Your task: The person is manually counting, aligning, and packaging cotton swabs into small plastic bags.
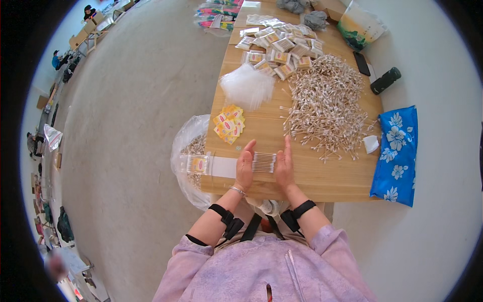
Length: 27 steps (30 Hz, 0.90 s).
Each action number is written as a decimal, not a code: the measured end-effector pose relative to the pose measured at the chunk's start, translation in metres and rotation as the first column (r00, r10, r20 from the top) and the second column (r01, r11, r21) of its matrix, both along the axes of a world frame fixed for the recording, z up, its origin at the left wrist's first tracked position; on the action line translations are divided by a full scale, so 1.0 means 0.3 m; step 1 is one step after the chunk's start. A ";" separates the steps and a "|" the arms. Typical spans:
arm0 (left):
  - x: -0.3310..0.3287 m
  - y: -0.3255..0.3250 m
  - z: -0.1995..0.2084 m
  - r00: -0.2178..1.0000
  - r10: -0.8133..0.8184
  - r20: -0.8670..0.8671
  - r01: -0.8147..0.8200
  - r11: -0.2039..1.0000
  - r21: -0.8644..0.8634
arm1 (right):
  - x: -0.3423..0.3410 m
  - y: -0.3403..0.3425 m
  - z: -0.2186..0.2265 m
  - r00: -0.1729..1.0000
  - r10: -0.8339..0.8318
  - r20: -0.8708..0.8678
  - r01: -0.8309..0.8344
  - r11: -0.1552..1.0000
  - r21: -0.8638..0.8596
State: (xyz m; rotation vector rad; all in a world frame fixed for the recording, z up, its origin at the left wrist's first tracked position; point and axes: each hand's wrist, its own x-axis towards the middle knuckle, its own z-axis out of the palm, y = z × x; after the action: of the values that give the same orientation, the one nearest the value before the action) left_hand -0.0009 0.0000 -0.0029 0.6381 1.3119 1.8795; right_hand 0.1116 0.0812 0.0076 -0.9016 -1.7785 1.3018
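Note:
Between my two upright palms lies a flat, even row of cotton swabs [263, 162] on the table near its front edge. My left hand [244, 168] stands at the row's left end, fingers stretched out. At the other end my right hand [284, 168] faces it, its fingers also straight. A white strip [223, 167] runs leftward from beside my left hand. On its far end, at the table's left edge, sits a clear pack of swabs with a yellow label [198, 164]. A large heap of loose cotton swabs [329, 103] spreads beyond my right hand.
Yellow cards [229, 124] and clear plastic bags [247, 86] lie on the wooden table [261, 121], with filled swab packs [282, 48] behind. A blue flowered pouch [396, 156], dark bottle [386, 80] and phone [361, 63] line the right side. A plastic sack [182, 146] of swabs stands left.

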 end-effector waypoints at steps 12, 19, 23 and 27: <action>-0.003 0.001 0.003 1.000 -0.028 -0.001 0.028 0.999 0.016 | 0.033 -0.028 -0.023 0.940 0.015 0.339 -0.140 0.927 0.347; -0.006 0.006 -0.014 0.987 -0.048 -0.156 0.046 0.999 -0.018 | 0.055 -0.092 0.024 0.546 0.025 0.837 -0.579 0.734 0.356; -0.027 -0.024 -0.005 0.992 -0.040 -0.123 0.030 0.996 -0.082 | 0.046 -0.102 0.035 0.551 0.034 0.834 -0.583 0.730 0.356; -0.034 -0.135 0.046 0.875 -0.104 -0.473 -0.010 0.973 -0.233 | 0.057 -0.093 0.033 0.539 0.051 0.841 -0.585 0.741 0.331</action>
State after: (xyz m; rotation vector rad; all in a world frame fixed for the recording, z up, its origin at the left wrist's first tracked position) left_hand -0.0111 -0.0405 0.0108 1.0520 1.7792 1.5447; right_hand 0.1288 0.0534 0.0176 -0.8295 -2.9853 0.3875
